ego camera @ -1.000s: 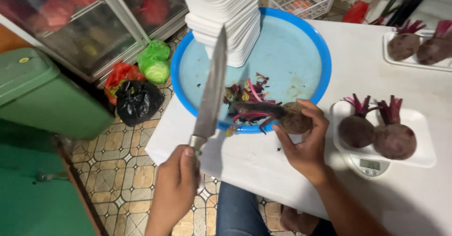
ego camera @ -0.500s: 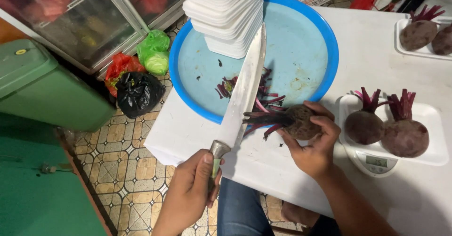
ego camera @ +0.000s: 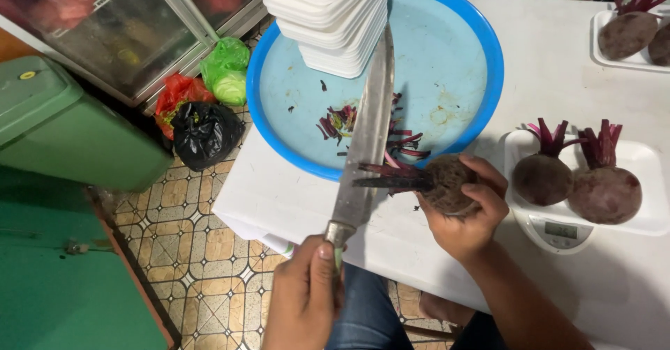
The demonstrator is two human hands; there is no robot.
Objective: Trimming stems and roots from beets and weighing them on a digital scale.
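Left hand (ego camera: 307,298) fingers wrapped tight round handle of long steel knife (ego camera: 366,133), blade laid across stems just beyond right hand (ego camera: 464,214) fingers, which clamped round dark-red beetroot (ego camera: 447,182) steady.

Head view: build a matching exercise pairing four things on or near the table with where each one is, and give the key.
Things:
1. knife
2. beetroot with stems
3. stack of white trays
4. two trimmed beetroots

Places:
A. on the white tray atop the scale
B. in the blue basin
C. gripped by the left hand
D. held on the table by the right hand

Pairs: 1-C, 2-D, 3-B, 4-A
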